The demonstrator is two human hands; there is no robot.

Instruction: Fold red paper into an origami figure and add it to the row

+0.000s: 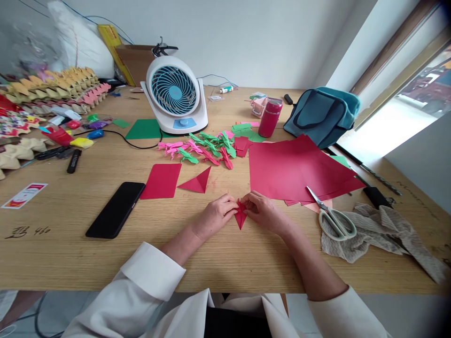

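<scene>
Your left hand [214, 216] and right hand [262, 211] pinch the folded red paper [240, 218] between their fingertips. The next crease probably needs matched edges.

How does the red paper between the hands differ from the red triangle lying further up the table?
The folded paper is pinched by the left hand and right hand; the triangle lies untouched. The folded paper is narrow, its tip pointing at the person; the triangle is wider and points sideways. Both are red paper.
</scene>
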